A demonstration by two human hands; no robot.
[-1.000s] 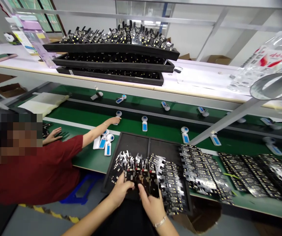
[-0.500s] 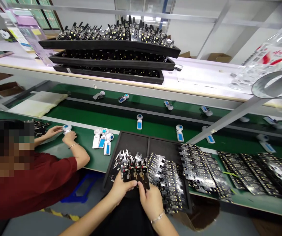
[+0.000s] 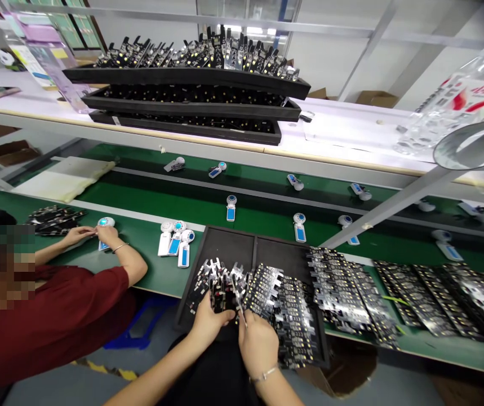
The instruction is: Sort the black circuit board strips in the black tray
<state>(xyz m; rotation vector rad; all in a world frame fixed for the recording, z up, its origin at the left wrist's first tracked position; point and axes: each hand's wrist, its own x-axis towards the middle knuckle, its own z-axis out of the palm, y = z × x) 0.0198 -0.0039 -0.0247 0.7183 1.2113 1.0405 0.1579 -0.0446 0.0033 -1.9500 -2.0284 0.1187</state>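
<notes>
My left hand (image 3: 208,322) is closed on the lower left edge of a dark circuit board panel (image 3: 220,299) with small red parts, held over the near side of a black tray (image 3: 229,243). In my right hand (image 3: 259,343), thumb and fingers pinch a narrow circuit board strip (image 3: 239,299), turned edge-on and slanting against the panel's right side. Whether strip and panel are still joined I cannot tell. Loose boards (image 3: 208,276) lie in the tray behind my left hand, and stacked board panels (image 3: 286,304) fill its right part.
More board panels (image 3: 347,293) lie on the green bench to the right. White-and-blue devices (image 3: 231,208) sit on the green belt behind. At left, a co-worker in a red sleeve (image 3: 110,282) handles a similar device. Loaded black trays (image 3: 191,79) are stacked on the shelf.
My right hand has turned, and the right-hand strip now stands edge-on at an angle to the panel. Devices on the belt have shifted. The co-worker's hands have moved left.
</notes>
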